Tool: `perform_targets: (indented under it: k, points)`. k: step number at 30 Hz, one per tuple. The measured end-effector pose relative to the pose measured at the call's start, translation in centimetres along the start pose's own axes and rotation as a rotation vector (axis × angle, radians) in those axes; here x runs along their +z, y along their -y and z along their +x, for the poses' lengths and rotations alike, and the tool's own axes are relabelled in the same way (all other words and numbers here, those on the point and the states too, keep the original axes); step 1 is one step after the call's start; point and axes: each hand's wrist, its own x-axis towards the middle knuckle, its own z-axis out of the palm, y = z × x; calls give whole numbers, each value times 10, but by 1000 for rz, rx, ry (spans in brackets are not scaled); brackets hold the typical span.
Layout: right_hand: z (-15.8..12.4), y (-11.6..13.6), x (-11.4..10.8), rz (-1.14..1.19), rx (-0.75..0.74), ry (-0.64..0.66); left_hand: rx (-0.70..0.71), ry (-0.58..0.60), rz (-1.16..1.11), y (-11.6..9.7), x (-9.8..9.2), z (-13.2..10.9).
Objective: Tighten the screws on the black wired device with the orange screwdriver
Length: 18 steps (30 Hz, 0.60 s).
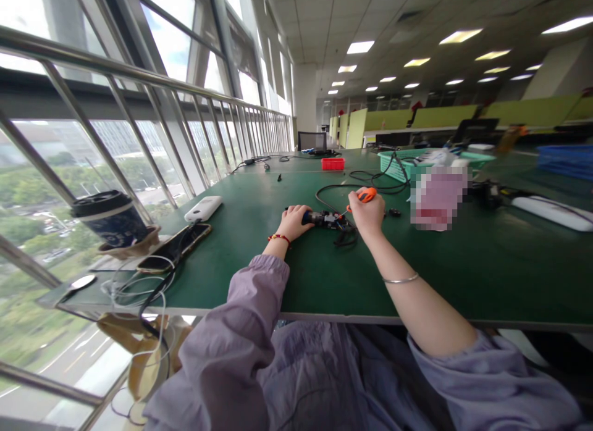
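My left hand (295, 223) is closed around one end of a dark corded device (330, 220) with a blue part, holding it down on the green table. The device's other end looks opened up, with small parts and wires showing. My right hand (368, 213) grips a screwdriver by its orange handle (367, 195). Its thin shaft slants down to the left, the tip at or close to the exposed parts; whether it touches them I cannot tell. A black cable (324, 189) curves behind the device. Just right of my right hand lies a small black piece (394, 213).
A green basket (393, 165) with mixed items and a red box (333, 164) stand farther back. On the left are a lidded cup (111, 218), a phone (176, 251), a white power bank (204, 209) and loose cables. A blue basket (565, 162) sits far right.
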Motion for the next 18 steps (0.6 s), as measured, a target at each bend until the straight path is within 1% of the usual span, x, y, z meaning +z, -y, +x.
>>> perform_targets:
  k: [2, 4, 7, 9, 10, 12, 16, 18]
  points:
    - [2, -2, 1, 26, 9, 0, -3, 3, 1, 0, 0, 0]
    - [3, -5, 2, 54, -22, 22, -9, 7, 3, 0, 0, 0]
    - [4, -8, 4, 109, -138, 91, -16, 13, 3, -1, -2, 0]
    - [4, -9, 4, 113, -201, 94, -18, 16, -1, -2, -3, -1]
    - [4, -8, 3, 99, -210, 88, -18, 16, -5, -3, -3, -1]
    - [3, -7, 2, 48, -173, 84, -17, 17, -8, -3, -3, -1]
    - [1, -3, 2, -15, -42, 107, -12, 11, -5, -2, -3, 0]
    - [0, -4, 2, 14, -49, 125, -8, 8, -6, -1, -2, 0]
